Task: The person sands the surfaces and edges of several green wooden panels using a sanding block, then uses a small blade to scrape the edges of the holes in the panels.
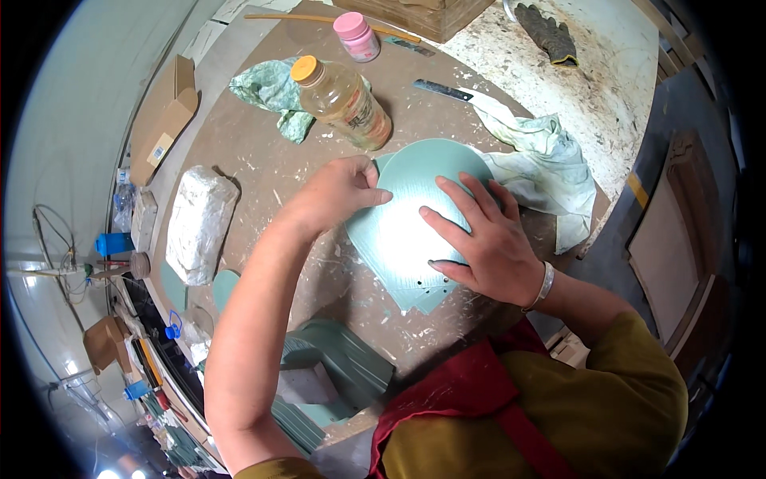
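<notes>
A pale green sheet (435, 160) with a rounded far end and several small dark holes near its narrow end lies on the brown table before me. A second green edge shows beneath it on the left, so there may be more than one layer. At the upper left edge, my left hand (341, 190) is closed, its thumb on top and its fingers curled by the rim, partly hidden. My right hand (493, 249) lies spread on the sheet's right side, wearing a bracelet at the wrist. Bright glare washes out the sheet's middle.
Beyond the sheet stand a bottle with a yellow cap (351, 108) and a pink jar (357, 38). A stained cloth (542, 160) and a dark blade (444, 89) lie at right. A wrapped white block (199, 223) sits left; curved green sheets (343, 359) lie near me.
</notes>
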Demonstrator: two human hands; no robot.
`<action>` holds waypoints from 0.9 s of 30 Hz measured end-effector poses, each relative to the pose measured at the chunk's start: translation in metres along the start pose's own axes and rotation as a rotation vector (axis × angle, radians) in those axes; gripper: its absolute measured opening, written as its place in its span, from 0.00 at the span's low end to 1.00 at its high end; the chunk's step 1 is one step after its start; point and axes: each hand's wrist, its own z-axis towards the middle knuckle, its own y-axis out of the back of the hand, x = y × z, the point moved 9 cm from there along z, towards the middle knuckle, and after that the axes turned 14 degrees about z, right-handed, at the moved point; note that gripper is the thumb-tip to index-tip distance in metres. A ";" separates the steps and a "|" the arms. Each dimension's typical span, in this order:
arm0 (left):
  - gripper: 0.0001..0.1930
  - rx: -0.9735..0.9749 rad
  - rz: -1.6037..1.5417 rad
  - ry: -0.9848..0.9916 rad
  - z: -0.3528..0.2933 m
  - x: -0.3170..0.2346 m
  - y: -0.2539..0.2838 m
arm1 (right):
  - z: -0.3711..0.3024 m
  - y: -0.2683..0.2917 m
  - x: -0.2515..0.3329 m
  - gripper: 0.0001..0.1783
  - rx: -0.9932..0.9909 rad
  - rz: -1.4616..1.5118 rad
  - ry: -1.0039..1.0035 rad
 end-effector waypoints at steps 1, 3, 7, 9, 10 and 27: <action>0.12 -0.005 0.012 -0.021 0.001 0.000 0.000 | 0.000 -0.001 0.000 0.35 -0.001 -0.002 0.001; 0.12 -0.013 0.037 -0.063 0.005 0.000 -0.001 | 0.000 0.000 -0.001 0.35 0.003 -0.007 -0.001; 0.12 0.010 0.046 -0.055 0.001 -0.004 0.001 | 0.000 0.000 0.000 0.34 0.001 -0.015 0.008; 0.11 0.024 0.095 0.000 0.002 -0.003 0.001 | -0.001 -0.001 0.000 0.34 -0.004 -0.019 0.010; 0.11 0.011 0.118 -0.018 0.005 -0.004 0.001 | -0.001 -0.001 0.000 0.34 -0.006 -0.021 0.011; 0.10 0.066 0.090 -0.113 0.006 -0.011 -0.001 | -0.001 -0.001 0.001 0.34 -0.020 -0.011 0.022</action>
